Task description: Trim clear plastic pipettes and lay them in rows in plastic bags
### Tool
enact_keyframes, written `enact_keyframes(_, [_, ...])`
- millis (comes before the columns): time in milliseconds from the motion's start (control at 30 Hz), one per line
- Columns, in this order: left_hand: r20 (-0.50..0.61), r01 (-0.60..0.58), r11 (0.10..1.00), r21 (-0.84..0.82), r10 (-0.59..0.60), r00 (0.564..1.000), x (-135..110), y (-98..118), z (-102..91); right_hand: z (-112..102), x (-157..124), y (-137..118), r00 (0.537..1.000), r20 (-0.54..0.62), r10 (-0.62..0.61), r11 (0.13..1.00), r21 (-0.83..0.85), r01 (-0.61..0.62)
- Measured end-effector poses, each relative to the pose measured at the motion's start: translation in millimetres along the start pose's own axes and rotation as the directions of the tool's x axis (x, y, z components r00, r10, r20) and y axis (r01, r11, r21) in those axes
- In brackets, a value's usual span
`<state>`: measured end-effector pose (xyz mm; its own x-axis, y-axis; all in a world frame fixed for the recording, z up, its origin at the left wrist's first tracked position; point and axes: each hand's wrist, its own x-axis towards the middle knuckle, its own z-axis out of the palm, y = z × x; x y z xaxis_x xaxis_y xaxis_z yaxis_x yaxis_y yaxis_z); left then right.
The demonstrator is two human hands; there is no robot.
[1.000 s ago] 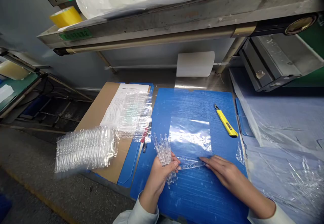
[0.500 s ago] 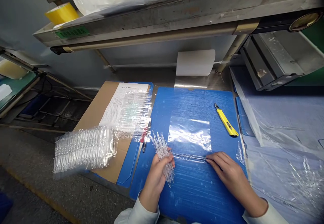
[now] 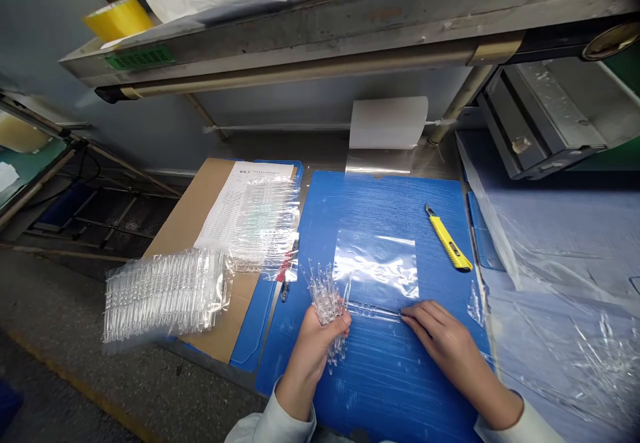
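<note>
My left hand (image 3: 311, 349) is closed around a bundle of thin clear sticks (image 3: 327, 294), which fan out above and below the fist. One stick stands apart from the others beside the thumb. Over to the right, my right hand (image 3: 443, 328) pinches the end of thin clear sticks (image 3: 375, 311) lying crosswise on the blue mat (image 3: 390, 383); their exact number is unclear. These sticks lie along the lower edge of a clear plastic film (image 3: 377, 266), which comes down from a roll (image 3: 388, 123) at the back.
A yellow utility knife (image 3: 449, 239) rests on the mat's right side. Left are cardboard (image 3: 173, 229), a printed sheet (image 3: 217, 223) and packs of wrapped sticks (image 3: 165, 293). Loose clear sticks (image 3: 595, 369) lie on plastic sheeting at right. A metal shelf (image 3: 320, 36) crosses above.
The bundle in my left hand has fanned out, with one stick now separated near the thumb. My right hand has shifted slightly left, still pinching the stick end.
</note>
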<state>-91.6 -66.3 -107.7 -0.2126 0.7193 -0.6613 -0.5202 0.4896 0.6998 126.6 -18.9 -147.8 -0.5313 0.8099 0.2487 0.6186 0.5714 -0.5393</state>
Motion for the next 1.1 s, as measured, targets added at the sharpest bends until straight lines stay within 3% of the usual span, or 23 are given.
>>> enact_keyframes(233, [0.085, 0.047, 0.991, 0.126, -0.058, 0.995, -3.4, 6.9, 3.8, -11.7, 9.6, -9.2, 1.000, 0.020, 0.002, 0.997, -0.082, -0.001])
enact_keyframes(467, [0.250, 0.106, 0.981, 0.163, -0.145, 0.957, -5.3, 11.0, 7.4, -18.6, 26.4, -20.2, 0.984, 0.075, -0.164, 0.975, 0.166, 0.150])
enact_keyframes(533, [0.223, 0.096, 0.988, 0.117, -0.120, 0.967, -3.9, 11.8, 6.8, -20.7, 24.9, -19.1, 0.980, 0.092, -0.179, 0.967, 0.202, 0.157])
enact_keyframes(600, [0.100, 0.050, 0.999, 0.011, -0.051, 0.994, -0.4, 12.4, 5.4, -22.1, 21.5, -17.0, 0.981, 0.073, -0.181, 0.965, 0.205, 0.163])
enact_keyframes(667, [-0.065, -0.017, 0.993, -0.115, 0.009, 0.998, 3.7, 13.0, 3.7, -21.1, 17.2, -13.7, 0.990, 0.004, -0.138, 0.978, 0.157, 0.136])
enact_keyframes(733, [-0.144, -0.041, 0.979, -0.199, 0.012, 0.989, 6.1, 13.7, 2.0, -17.4, 12.9, -9.3, 0.995, -0.086, -0.053, 0.995, 0.081, 0.060])
enact_keyframes(833, [-0.079, 0.006, 0.974, -0.225, -0.024, 0.997, 4.3, 14.5, 1.0, -8.5, 8.2, -2.9, 0.989, -0.145, 0.016, 1.000, 0.007, -0.016])
enact_keyframes(933, [0.014, 0.029, 0.981, -0.192, -0.027, 1.000, -0.4, 13.9, 1.8, -0.7, 6.1, 2.2, 0.993, -0.121, -0.009, 1.000, -0.010, 0.008])
enact_keyframes(1100, [0.071, 0.023, 0.996, -0.089, -0.017, 0.997, -3.0, 11.7, 6.3, 2.2, 5.6, 6.1, 0.998, -0.063, -0.007, 0.999, -0.053, 0.004])
